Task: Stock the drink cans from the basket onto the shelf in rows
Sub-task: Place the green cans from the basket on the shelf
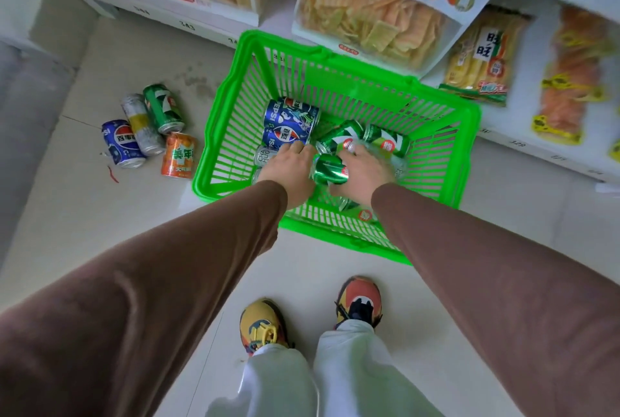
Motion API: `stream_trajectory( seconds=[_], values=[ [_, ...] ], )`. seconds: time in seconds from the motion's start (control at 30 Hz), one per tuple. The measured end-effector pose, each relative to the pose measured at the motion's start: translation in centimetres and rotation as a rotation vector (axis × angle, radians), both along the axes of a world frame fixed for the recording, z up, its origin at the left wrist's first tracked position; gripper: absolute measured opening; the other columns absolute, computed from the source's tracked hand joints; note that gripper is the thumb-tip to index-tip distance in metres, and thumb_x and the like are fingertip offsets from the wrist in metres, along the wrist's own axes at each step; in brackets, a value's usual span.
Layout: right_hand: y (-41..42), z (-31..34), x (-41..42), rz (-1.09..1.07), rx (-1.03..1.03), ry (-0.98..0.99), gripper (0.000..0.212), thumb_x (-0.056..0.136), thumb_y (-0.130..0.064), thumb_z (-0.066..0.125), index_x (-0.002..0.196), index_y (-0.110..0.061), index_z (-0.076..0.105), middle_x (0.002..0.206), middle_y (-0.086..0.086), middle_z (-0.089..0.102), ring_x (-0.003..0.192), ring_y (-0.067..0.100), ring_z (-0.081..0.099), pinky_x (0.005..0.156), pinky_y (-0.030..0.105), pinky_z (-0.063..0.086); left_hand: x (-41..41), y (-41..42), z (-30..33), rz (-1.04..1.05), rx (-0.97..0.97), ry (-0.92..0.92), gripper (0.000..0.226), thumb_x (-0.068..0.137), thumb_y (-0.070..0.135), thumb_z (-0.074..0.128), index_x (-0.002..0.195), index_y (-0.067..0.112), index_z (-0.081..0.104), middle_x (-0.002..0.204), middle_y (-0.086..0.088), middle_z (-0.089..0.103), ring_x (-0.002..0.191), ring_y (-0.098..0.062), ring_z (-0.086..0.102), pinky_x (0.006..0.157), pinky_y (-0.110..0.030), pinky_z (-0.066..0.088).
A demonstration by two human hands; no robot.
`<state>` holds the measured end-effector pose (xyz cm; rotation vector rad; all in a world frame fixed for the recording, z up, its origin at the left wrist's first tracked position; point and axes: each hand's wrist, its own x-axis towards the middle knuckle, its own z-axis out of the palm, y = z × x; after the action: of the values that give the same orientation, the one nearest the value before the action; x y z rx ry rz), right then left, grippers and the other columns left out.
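A bright green plastic basket (221, 135) stands on the floor in front of the shelf. Inside lie several cans: blue Pepsi cans (290, 119), green cans (385, 141) and a silver can (265, 155). Both my hands reach down into it. My right hand (364, 175) is wrapped around a green can (330, 170) lying on its side. My left hand (290, 171) presses its fingertips on the lower blue Pepsi can; whether it grips anything is hidden under the palm.
Several cans lie on the floor left of the basket: a blue Pepsi can (122, 143), a silver-yellow can (141, 123), a green can (164, 108), an orange can (179, 155). Snack bags (369, 17) fill the white shelf (188, 26) behind. My shoes (263, 326) stand near the basket.
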<state>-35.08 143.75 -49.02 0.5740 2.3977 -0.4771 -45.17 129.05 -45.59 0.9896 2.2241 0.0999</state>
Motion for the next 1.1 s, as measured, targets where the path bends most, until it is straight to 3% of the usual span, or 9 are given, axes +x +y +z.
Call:
stream_trajectory(
  seconds=[0.1, 0.2, 0.27, 0.47, 0.53, 0.77, 0.9, 0.97, 1.1],
  values=[
    [0.5, 6.4, -0.2, -0.137, -0.056, -0.022, 0.087, 0.073, -0.071, 0.067, 0.147, -0.032, 0.041, 0.141, 0.009, 0.049, 0.123, 0.032, 0.056, 0.091, 0.041, 0.049, -0.2, -0.3, 6.0, 0.026, 0.025, 0.021, 0.065, 0.086, 0.028, 0.062, 0.144, 0.017, 0.034, 0.138, -0.01, 0.041, 0.13, -0.03, 0.036, 0.104, -0.047, 0.039],
    [1.0, 14.2, -0.3, -0.319, -0.206, 0.031, 0.057, 0.069, -0.066, 0.074, 0.111, -0.032, 0.059, 0.109, 0.004, 0.064, 0.1, 0.027, 0.064, 0.072, 0.032, 0.044, -0.6, -0.3, 13.6, 0.044, 0.076, 0.046, 0.065, 0.084, 0.027, 0.064, 0.142, 0.017, 0.037, 0.136, -0.009, 0.042, 0.129, -0.03, 0.037, 0.103, -0.045, 0.039],
    [1.4, 20.2, -0.6, -0.416, -0.321, 0.065, 0.047, 0.072, -0.057, 0.08, 0.1, -0.026, 0.06, 0.097, 0.001, 0.066, 0.09, 0.024, 0.065, 0.065, 0.031, 0.041, -0.9, -0.3, 19.5, 0.056, 0.114, 0.06, 0.064, 0.084, 0.026, 0.065, 0.141, 0.016, 0.038, 0.135, -0.009, 0.043, 0.127, -0.03, 0.038, 0.102, -0.044, 0.039],
    [2.4, 40.7, -2.0, -0.461, -0.439, 0.171, 0.063, 0.075, -0.039, 0.084, 0.128, -0.026, 0.054, 0.114, -0.002, 0.065, 0.1, 0.021, 0.065, 0.088, 0.034, 0.054, -2.5, -0.6, 38.0, 0.05, 0.244, 0.13, 0.066, 0.083, 0.025, 0.067, 0.142, 0.015, 0.039, 0.137, -0.01, 0.044, 0.128, -0.031, 0.038, 0.106, -0.041, 0.036],
    [2.4, 47.1, -2.3, -0.441, -0.412, 0.23, 0.069, 0.076, -0.037, 0.084, 0.134, -0.025, 0.051, 0.12, 0.0, 0.062, 0.101, 0.021, 0.064, 0.085, 0.033, 0.053, -3.1, -0.7, 43.9, 0.037, 0.305, 0.162, 0.065, 0.084, 0.024, 0.066, 0.141, 0.014, 0.038, 0.137, -0.01, 0.044, 0.127, -0.031, 0.037, 0.105, -0.04, 0.035],
    [3.2, 66.3, -3.3, -0.332, -0.207, 0.487, 0.062, 0.072, -0.046, 0.085, 0.115, -0.03, 0.043, 0.115, 0.0, 0.057, 0.097, 0.023, 0.06, 0.076, 0.034, 0.047, -5.4, 0.5, 61.2, -0.016, 0.488, 0.29, 0.066, 0.082, 0.024, 0.068, 0.14, 0.012, 0.039, 0.135, -0.011, 0.044, 0.126, -0.032, 0.04, 0.105, -0.041, 0.035],
    [4.5, 74.0, -3.6, -0.276, -0.175, 0.642, 0.06, 0.072, -0.039, 0.088, 0.116, -0.03, 0.049, 0.108, -0.001, 0.059, 0.091, 0.019, 0.06, 0.063, 0.028, 0.044, -6.5, 1.9, 67.8, -0.008, 0.571, 0.343, 0.063, 0.084, 0.022, 0.064, 0.14, 0.012, 0.04, 0.134, -0.012, 0.045, 0.125, -0.034, 0.04, 0.105, -0.04, 0.034],
    [5.7, 76.7, -4.1, -0.242, -0.151, 0.704, 0.06, 0.073, -0.038, 0.088, 0.122, -0.031, 0.053, 0.115, -0.001, 0.056, 0.099, 0.018, 0.058, 0.069, 0.023, 0.044, -7.2, 2.8, 69.7, 0.009, 0.597, 0.339, 0.063, 0.085, 0.024, 0.063, 0.142, 0.014, 0.038, 0.137, -0.01, 0.043, 0.127, -0.031, 0.038, 0.107, -0.041, 0.034],
    [8.8, 80.3, -5.6, -0.207, -0.097, 0.75, 0.058, 0.081, -0.033, 0.083, 0.13, -0.033, 0.054, 0.124, 0.0, 0.048, 0.111, 0.02, 0.054, 0.09, 0.03, 0.048, -8.7, 5.0, 71.5, 0.002, 0.613, 0.362, 0.066, 0.085, 0.023, 0.065, 0.144, 0.015, 0.036, 0.14, -0.008, 0.042, 0.128, -0.027, 0.037, 0.107, -0.039, 0.035]
  ],
)
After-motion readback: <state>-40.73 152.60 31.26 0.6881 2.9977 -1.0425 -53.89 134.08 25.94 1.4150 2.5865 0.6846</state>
